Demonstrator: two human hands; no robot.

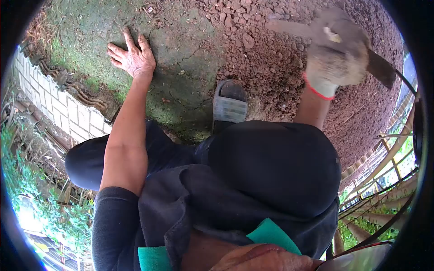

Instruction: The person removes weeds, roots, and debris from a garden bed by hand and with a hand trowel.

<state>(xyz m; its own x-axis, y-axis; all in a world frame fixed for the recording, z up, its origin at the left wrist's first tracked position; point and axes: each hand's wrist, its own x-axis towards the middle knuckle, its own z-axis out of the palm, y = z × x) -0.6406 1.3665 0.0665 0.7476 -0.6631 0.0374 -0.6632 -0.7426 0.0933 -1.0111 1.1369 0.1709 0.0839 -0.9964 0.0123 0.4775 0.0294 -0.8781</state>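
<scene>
My bare left hand [134, 59] lies on the mossy, compacted ground [181, 49] with its fingers spread, holding nothing. My right hand [338, 50] wears a soil-stained work glove with a red cuff edge, and its fingers are wrapped round a hand tool. The tool's dark end [382, 68] sticks out to the right of the glove. A flat, blade-like part [289, 28] reaches left over the crumbled soil [257, 58], smeared by motion. Its exact kind cannot be made out, nor whether it touches the soil.
My sandalled foot [230, 103] stands where the green ground meets the loose reddish soil. A low block wall [58, 101] runs along the left with plants beyond it. Bamboo poles [398, 131] and a slatted fence edge the right side. My bent knee [275, 162] lies between my arms.
</scene>
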